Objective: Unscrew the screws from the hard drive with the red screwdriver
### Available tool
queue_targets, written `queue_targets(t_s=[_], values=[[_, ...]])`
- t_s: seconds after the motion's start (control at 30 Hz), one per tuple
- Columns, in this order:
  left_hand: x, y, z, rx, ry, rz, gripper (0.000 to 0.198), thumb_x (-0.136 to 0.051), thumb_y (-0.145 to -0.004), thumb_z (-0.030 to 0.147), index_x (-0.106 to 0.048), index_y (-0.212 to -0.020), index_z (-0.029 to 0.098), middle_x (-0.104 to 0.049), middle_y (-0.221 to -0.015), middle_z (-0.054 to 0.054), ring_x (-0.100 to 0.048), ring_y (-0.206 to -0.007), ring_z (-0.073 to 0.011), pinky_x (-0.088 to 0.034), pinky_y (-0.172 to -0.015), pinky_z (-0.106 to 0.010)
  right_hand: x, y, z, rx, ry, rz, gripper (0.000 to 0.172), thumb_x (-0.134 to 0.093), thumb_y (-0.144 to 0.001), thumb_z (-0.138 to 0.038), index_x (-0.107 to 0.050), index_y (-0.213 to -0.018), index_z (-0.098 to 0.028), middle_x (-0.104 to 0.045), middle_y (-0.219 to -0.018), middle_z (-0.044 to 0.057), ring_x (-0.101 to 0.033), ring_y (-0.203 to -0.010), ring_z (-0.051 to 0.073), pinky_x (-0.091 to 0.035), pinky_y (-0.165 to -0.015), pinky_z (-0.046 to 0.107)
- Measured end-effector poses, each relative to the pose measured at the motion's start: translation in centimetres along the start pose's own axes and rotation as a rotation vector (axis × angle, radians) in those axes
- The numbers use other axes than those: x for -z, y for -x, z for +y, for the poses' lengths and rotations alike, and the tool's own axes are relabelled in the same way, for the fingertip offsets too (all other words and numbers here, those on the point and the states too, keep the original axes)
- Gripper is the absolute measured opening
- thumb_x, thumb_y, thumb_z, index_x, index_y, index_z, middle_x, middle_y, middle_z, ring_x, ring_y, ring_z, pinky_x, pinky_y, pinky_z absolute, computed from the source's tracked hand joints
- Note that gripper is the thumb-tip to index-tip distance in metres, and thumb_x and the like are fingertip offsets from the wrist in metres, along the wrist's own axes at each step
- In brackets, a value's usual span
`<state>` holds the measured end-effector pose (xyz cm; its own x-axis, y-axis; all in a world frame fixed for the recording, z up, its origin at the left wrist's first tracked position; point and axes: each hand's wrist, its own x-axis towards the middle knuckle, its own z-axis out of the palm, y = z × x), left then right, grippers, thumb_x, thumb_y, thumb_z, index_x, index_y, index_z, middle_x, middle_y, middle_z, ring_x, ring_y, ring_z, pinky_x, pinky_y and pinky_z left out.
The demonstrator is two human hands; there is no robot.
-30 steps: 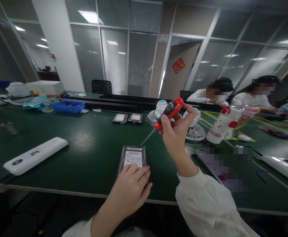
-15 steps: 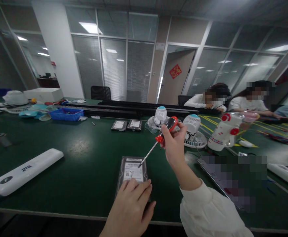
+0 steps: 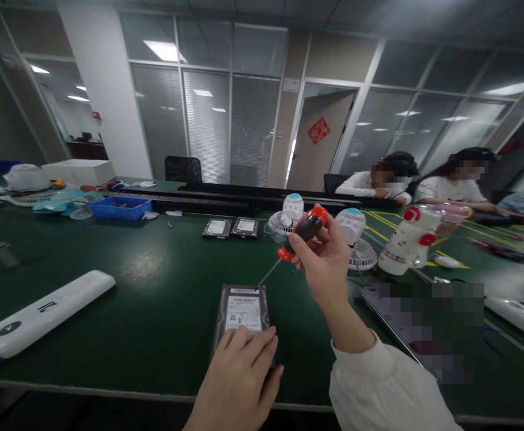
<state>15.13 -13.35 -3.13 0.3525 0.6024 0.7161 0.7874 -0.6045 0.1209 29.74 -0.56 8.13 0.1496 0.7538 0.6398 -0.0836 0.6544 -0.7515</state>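
Note:
A hard drive [image 3: 242,311] with a white label lies flat near the front edge of the green table [image 3: 154,287]. My left hand [image 3: 239,374] rests palm-down on its near end, fingers stretched flat. My right hand [image 3: 327,263] is raised above and to the right of the drive, closed around the red and black handle of a screwdriver [image 3: 298,234]. The shaft slants down to the left, and its tip touches the drive's far edge.
A long white device [image 3: 41,311] lies at the left. Two more hard drives [image 3: 231,227], a blue tray [image 3: 118,208], small white fans [image 3: 356,239] and a white and red bottle [image 3: 408,239] stand farther back. Two people sit at the far right. A blurred flat object [image 3: 423,323] lies right.
The screwdriver tip has moved from the drive's label to its far edge, and my right hand has shifted a little higher. My left hand stays on the drive.

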Motion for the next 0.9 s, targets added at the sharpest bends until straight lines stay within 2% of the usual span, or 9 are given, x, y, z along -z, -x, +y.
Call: queue_targets(t_s=[0.1, 0.23, 0.33, 0.47, 0.67, 0.9], values=[[-0.1, 0.1, 0.0, -0.006, -0.013, -0.007, 0.029, -0.058, -0.098, 0.023, -0.071, -0.123, 0.015, -0.075, -0.13, -0.003, -0.064, -0.097, -0.0246, -0.057, -0.084, -0.044, 0.0, 0.3, -0.2, 0.057, 0.038, 0.004, 0.052, -0.082, -0.076, -0.029, -0.056, -0.122, -0.026, -0.069, -0.091, -0.001, -0.056, -0.045, 0.006, -0.047, -0.035, 0.02], [-0.2, 0.4, 0.2, -0.003, -0.049, -0.036, 0.034, -0.056, -0.1, 0.025, -0.069, -0.129, 0.015, -0.072, -0.136, -0.003, -0.063, -0.098, -0.0248, -0.056, -0.085, -0.044, 0.1, 0.7, 0.2, 0.115, -0.001, -0.041, 0.058, -0.078, -0.082, -0.026, -0.044, -0.128, -0.035, -0.068, -0.094, -0.002, -0.057, -0.043, 0.007, -0.044, -0.033, 0.02], [-0.3, 0.5, 0.4, 0.008, -0.067, -0.065, 0.037, -0.056, -0.1, 0.027, -0.067, -0.134, 0.015, -0.071, -0.139, -0.003, -0.062, -0.099, -0.0249, -0.055, -0.084, -0.043, 0.2, 0.9, 0.7, 0.153, -0.004, -0.112, 0.054, -0.072, -0.088, -0.025, -0.039, -0.129, -0.038, -0.064, -0.094, -0.003, -0.054, -0.04, 0.005, -0.041, -0.031, 0.02], [-0.3, 0.4, 0.4, 0.028, -0.069, -0.107, 0.042, -0.059, -0.1, 0.031, -0.063, -0.139, 0.016, -0.069, -0.141, -0.003, -0.06, -0.103, -0.0243, -0.053, -0.087, -0.042, 0.5, 0.9, 1.4, 0.229, 0.068, -0.159, 0.054, -0.068, -0.091, -0.023, -0.041, -0.136, -0.039, -0.06, -0.102, 0.001, -0.052, -0.05, 0.005, -0.048, -0.039, 0.021], [-0.3, 0.4, 0.5, 0.037, -0.083, -0.136, 0.044, -0.057, -0.101, 0.033, -0.061, -0.143, 0.017, -0.066, -0.145, -0.003, -0.059, -0.108, -0.0244, -0.051, -0.089, -0.042, 0.6, 1.0, 1.9, 0.347, 0.164, -0.23, 0.056, -0.066, -0.091, -0.02, -0.043, -0.139, -0.035, -0.061, -0.101, 0.001, -0.055, -0.061, 0.007, -0.051, -0.045, 0.02], [-0.2, 0.4, 0.6, 0.042, -0.091, -0.132, 0.043, -0.053, -0.103, 0.033, -0.062, -0.142, 0.017, -0.067, -0.144, -0.003, -0.059, -0.107, -0.0252, -0.05, -0.09, -0.042, 0.5, 1.4, 1.6, 0.341, 0.19, -0.25, 0.055, -0.064, -0.089, -0.017, -0.042, -0.137, -0.031, -0.059, -0.095, -0.001, -0.054, -0.061, 0.007, -0.051, -0.046, 0.019]])
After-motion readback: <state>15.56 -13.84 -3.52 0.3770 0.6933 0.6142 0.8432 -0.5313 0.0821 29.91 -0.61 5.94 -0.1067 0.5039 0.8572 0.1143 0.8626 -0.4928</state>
